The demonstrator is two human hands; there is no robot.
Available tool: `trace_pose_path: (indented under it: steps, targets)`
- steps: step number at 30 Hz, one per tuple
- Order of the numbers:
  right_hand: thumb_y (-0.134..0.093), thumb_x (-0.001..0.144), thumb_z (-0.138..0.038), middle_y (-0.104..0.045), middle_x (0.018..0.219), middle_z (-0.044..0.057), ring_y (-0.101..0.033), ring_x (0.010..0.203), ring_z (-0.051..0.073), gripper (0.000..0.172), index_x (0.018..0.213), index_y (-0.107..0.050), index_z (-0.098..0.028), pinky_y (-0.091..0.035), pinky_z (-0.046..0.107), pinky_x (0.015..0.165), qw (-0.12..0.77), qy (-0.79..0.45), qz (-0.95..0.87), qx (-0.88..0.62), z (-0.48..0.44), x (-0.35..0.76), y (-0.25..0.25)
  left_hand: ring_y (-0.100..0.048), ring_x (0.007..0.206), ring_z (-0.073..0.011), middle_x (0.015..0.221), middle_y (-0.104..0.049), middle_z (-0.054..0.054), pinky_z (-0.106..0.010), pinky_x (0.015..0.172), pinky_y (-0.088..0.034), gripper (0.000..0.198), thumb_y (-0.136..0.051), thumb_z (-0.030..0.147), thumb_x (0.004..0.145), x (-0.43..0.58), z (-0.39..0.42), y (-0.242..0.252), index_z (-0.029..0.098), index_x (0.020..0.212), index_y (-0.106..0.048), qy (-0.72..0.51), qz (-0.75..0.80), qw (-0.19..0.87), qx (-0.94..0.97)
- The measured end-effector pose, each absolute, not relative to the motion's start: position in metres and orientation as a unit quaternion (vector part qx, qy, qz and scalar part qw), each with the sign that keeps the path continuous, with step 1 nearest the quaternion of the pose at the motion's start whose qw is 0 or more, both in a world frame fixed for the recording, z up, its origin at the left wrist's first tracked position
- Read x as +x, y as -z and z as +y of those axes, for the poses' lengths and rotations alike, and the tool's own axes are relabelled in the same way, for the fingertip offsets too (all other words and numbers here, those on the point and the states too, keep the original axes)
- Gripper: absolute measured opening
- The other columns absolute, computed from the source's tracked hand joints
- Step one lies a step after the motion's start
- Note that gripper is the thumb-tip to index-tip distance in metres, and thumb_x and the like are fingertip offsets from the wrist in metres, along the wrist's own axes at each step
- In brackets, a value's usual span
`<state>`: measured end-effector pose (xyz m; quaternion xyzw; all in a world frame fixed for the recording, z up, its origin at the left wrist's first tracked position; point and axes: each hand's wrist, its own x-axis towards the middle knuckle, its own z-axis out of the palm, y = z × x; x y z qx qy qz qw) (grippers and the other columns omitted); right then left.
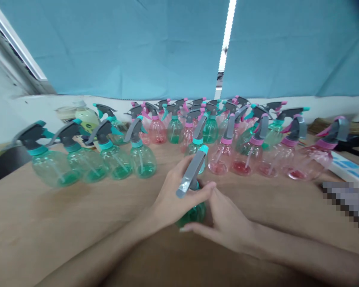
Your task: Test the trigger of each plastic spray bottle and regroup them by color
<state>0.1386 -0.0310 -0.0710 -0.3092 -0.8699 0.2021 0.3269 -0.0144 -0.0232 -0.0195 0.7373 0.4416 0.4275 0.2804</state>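
Note:
A green spray bottle (194, 215) with a grey trigger head and turquoise nozzle stands between my hands near the middle of the table. My left hand (179, 191) wraps round its neck from the left, thumb and fingers closed about it. From the right, my right hand (227, 217) curves round the lower body, thumb at the near side; its far fingers are hidden. Just beyond stands a green bottle (198, 141), partly covered by the held one. To its right stands a pink spray bottle (219, 159), and to the left a green spray bottle (143, 159).
Several more green and pink spray bottles (157, 129) crowd the back of the wooden table (77, 223). A pale yellow-green container (88, 119) stands at the back left. A white and blue box (348, 165) lies at the right, beside a pixelated patch. Behind hangs a blue curtain (137, 48).

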Motion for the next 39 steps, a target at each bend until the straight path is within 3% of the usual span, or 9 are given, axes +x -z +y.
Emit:
trace_pose_path:
  steps: [2, 5, 8, 12, 15, 19, 25, 33, 39]
  targets:
    - [-0.062, 0.082, -0.050, -0.053, 0.129, 0.015, -0.048, 0.121, 0.030, 0.059, 0.128, -0.044, -0.018, -0.043, 0.045, 0.099, 0.329, -0.200, -0.870, -0.309, -0.032, 0.130, 0.067, -0.065, 0.091, -0.0205, 0.106, -0.065, -0.004, -0.036, 0.080, -0.053, 0.054, -0.068, 0.036, 0.077, -0.018, -0.027, 0.018, 0.026, 0.126, -0.047, -0.427, 0.438, 0.286, 0.737]
    - [-0.061, 0.081, -0.050, -0.051, 0.130, 0.015, -0.047, 0.121, 0.030, 0.063, 0.132, -0.038, -0.020, -0.044, 0.047, 0.098, 0.340, -0.185, -0.866, -0.316, -0.030, 0.122, 0.066, -0.056, 0.114, -0.0265, 0.132, -0.054, -0.008, -0.043, 0.093, -0.048, 0.068, -0.070, 0.035, 0.075, -0.032, -0.033, 0.025, 0.029, 0.135, -0.037, -0.420, 0.451, 0.275, 0.738]
    - [-0.059, 0.082, -0.052, -0.047, 0.131, 0.016, -0.044, 0.123, 0.033, 0.069, 0.136, -0.030, -0.021, -0.043, 0.052, 0.097, 0.354, -0.142, -0.859, -0.342, -0.027, 0.117, 0.065, -0.051, 0.122, -0.0280, 0.130, -0.054, -0.012, -0.048, 0.102, -0.040, 0.051, -0.056, 0.040, 0.085, -0.059, -0.040, 0.047, 0.020, 0.130, -0.041, -0.440, 0.478, 0.227, 0.725]
    - [-0.056, 0.082, -0.057, -0.052, 0.123, 0.017, -0.048, 0.118, 0.035, 0.067, 0.133, -0.036, -0.018, -0.044, 0.055, 0.095, 0.340, -0.084, -0.858, -0.375, -0.014, 0.106, 0.059, -0.047, 0.124, -0.0265, 0.131, -0.051, -0.013, -0.049, 0.104, -0.038, 0.040, -0.049, 0.033, 0.090, -0.100, -0.047, 0.078, 0.020, 0.127, -0.041, -0.362, 0.515, 0.089, 0.772]
    - [-0.059, 0.079, -0.059, -0.053, 0.120, 0.018, -0.050, 0.115, 0.036, 0.070, 0.130, -0.039, -0.015, -0.044, 0.055, 0.094, 0.326, -0.062, -0.858, -0.391, 0.001, 0.094, 0.053, -0.053, 0.116, -0.0257, 0.121, -0.058, -0.009, -0.047, 0.098, -0.043, 0.029, -0.048, 0.030, 0.091, -0.120, -0.050, 0.085, 0.022, 0.120, -0.048, -0.315, 0.537, 0.055, 0.780]
    - [-0.058, 0.082, -0.053, -0.053, 0.123, 0.020, -0.047, 0.120, 0.038, 0.073, 0.138, -0.031, -0.015, -0.043, 0.058, 0.095, 0.331, -0.053, -0.847, -0.412, 0.021, 0.074, 0.051, -0.063, 0.094, -0.0236, 0.101, -0.065, -0.006, -0.041, 0.082, -0.052, 0.018, -0.047, 0.028, 0.091, -0.124, -0.056, 0.081, 0.022, 0.106, -0.055, -0.308, 0.556, 0.055, 0.770]
    - [-0.060, 0.082, -0.042, -0.047, 0.133, 0.025, -0.041, 0.128, 0.040, 0.077, 0.141, -0.025, -0.007, -0.036, 0.058, 0.102, 0.335, -0.029, -0.836, -0.435, 0.036, 0.052, 0.054, -0.064, 0.087, -0.0218, 0.097, -0.067, -0.004, -0.032, 0.065, -0.053, 0.014, -0.047, 0.024, 0.090, -0.120, -0.059, 0.080, 0.022, 0.099, -0.057, -0.313, 0.570, 0.063, 0.757]
    - [-0.065, 0.080, -0.037, -0.036, 0.144, 0.027, -0.034, 0.135, 0.036, 0.086, 0.145, -0.019, -0.003, -0.034, 0.051, 0.107, 0.319, -0.098, -0.812, -0.479, 0.050, 0.045, 0.046, -0.060, 0.087, -0.0229, 0.085, -0.062, -0.003, -0.033, 0.066, -0.051, 0.013, -0.048, 0.023, 0.088, -0.127, -0.052, 0.086, 0.021, 0.098, -0.057, -0.333, 0.600, 0.064, 0.725]
    - [-0.063, 0.082, -0.038, -0.040, 0.143, 0.025, -0.038, 0.133, 0.036, 0.084, 0.146, -0.019, -0.006, -0.034, 0.053, 0.106, 0.333, -0.097, -0.810, -0.473, 0.057, 0.044, 0.051, -0.061, 0.085, -0.0219, 0.086, -0.063, -0.003, -0.035, 0.070, -0.050, 0.015, -0.048, 0.025, 0.088, -0.127, -0.050, 0.088, 0.021, 0.098, -0.058, -0.337, 0.609, 0.083, 0.713]
